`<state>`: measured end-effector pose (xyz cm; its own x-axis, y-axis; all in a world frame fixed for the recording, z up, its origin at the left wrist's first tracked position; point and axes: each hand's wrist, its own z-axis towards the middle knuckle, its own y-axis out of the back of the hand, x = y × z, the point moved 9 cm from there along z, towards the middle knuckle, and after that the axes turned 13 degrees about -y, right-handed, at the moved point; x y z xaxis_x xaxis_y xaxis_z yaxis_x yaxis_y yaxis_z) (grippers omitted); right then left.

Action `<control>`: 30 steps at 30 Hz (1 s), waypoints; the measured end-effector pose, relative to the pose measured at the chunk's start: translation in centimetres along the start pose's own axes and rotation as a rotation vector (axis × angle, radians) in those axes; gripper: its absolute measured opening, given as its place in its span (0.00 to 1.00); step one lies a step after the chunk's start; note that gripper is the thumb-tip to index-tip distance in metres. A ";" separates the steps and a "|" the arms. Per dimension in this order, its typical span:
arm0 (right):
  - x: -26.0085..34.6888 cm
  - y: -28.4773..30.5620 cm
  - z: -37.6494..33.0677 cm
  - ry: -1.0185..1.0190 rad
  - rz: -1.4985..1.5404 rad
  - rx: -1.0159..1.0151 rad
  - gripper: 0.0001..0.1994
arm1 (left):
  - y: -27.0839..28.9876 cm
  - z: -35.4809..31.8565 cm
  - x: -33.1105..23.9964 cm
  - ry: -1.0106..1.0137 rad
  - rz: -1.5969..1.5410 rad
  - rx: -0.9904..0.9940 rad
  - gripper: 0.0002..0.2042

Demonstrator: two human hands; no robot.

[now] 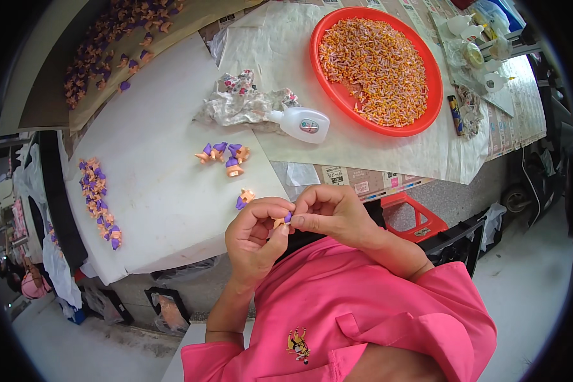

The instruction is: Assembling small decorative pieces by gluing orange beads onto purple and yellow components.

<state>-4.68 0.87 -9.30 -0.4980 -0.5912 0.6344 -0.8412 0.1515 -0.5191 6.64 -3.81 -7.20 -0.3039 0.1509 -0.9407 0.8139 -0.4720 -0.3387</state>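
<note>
Left fingers [275, 243] and right fingers [309, 222] are gripping one tiny figure [282, 221] (uneven pressure is risking a slip)

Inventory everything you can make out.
tabletop: one, white, centre left
held piece: one, peach-purple, centre
loose pieces: five, peach-purple, beyond held piece
row of pieces: many, peach-purple, tabletop's left
heap of pieces: many, peach-purple, upper left
cloth: one, patterned, upper centre
bottle: one, white, beside cloth
tray: one, red, upper right
small parts: many, mostly orange, in tray
other bottles: several, whitish, upper right
stool: one, red, centre right
shirt: one, pink, worn
left hand: one, pinching held piece
right hand: one, pinching held piece
</note>
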 end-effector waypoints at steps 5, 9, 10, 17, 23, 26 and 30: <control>0.2 0.2 -0.1 -0.031 0.067 -0.010 0.06 | 0.0 0.2 0.0 0.016 -0.098 0.055 0.11; 0.7 0.2 -0.2 -0.009 0.050 -0.011 0.06 | -0.3 0.4 -0.2 0.009 -0.094 0.089 0.11; 0.7 0.2 -0.4 -0.012 0.045 -0.013 0.06 | -0.4 0.4 -0.4 0.007 -0.092 0.097 0.11; 0.5 0.2 -0.5 -0.017 0.010 -0.004 0.05 | -0.5 0.3 -0.4 0.004 -0.057 0.094 0.10; 0.0 0.3 0.0 0.010 0.002 0.031 0.05 | -0.4 0.1 0.0 0.027 -0.048 0.080 0.11; 0.0 0.5 0.2 0.038 -0.025 0.022 0.05 | -0.3 0.3 0.0 -0.015 -0.002 0.084 0.11; -0.1 0.7 0.5 0.008 -0.059 0.004 0.04 | -0.1 0.6 -0.4 -0.093 0.053 0.077 0.10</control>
<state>-5.09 0.62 -10.02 -0.4493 -0.5923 0.6688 -0.8684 0.1136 -0.4827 6.35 -4.36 -6.78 -0.3097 0.0443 -0.9498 0.7905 -0.5432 -0.2831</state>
